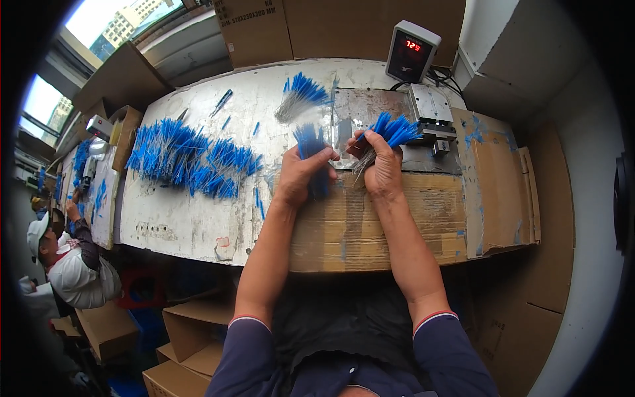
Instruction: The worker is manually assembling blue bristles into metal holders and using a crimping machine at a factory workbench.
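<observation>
My left hand (301, 173) is closed around a bunch of thin blue-sleeved wires (309, 140), smeared by motion, with blue showing above and below the fingers. Close by on the right, my right hand (385, 169) grips another bunch of blue-tipped wires (397, 128). Its blue ends fan out to the upper right, and its thin grey ends point down toward the left hand. Both hands are above the near edge of a metal plate (370, 106) and a cardboard sheet (357, 225). Beyond them lies a loose pile of the same wires (304, 96).
A long heap of blue-tipped wires (192, 159) covers the table's left part, near a screwdriver (222, 102). Right of my hands sits a small metal machine (433, 116), with a red-digit display box (413, 51) behind. Another person (79, 264) works at the far left.
</observation>
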`<control>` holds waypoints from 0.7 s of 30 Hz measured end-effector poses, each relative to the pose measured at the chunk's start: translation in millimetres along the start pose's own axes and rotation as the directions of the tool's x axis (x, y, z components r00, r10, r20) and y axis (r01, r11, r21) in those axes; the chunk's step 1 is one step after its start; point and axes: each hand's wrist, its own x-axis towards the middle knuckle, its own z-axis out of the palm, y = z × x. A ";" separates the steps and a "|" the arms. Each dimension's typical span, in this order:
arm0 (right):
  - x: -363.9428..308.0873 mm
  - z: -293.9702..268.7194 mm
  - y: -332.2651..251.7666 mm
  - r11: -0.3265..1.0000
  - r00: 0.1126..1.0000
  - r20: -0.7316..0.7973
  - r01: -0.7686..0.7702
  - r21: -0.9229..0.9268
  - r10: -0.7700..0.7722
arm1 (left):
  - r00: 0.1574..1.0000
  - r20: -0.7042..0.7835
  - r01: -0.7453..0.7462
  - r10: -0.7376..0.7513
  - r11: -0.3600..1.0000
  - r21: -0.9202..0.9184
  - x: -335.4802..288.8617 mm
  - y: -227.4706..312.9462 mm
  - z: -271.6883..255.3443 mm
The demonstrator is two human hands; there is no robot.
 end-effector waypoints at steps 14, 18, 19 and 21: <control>-7.2 11.7 -11.3 0.998 0.995 0.095 0.041 -0.055 -0.036 | 0.999 -0.040 0.019 -0.018 1.000 0.015 4.8 1.0 5.9; -19.4 39.6 7.3 0.958 0.977 0.135 -0.124 -0.259 0.163 | 0.999 -0.027 0.024 -0.023 1.000 0.017 -11.0 16.7 -15.2; -20.0 40.2 8.1 0.943 0.981 0.138 -0.088 -0.321 0.138 | 0.998 -0.011 0.062 -0.062 0.997 0.054 -9.6 10.3 -21.4; -16.0 27.4 2.8 0.921 0.982 0.166 -0.023 -0.388 0.094 | 0.997 0.066 0.050 -0.050 0.999 0.013 -6.1 3.4 -10.5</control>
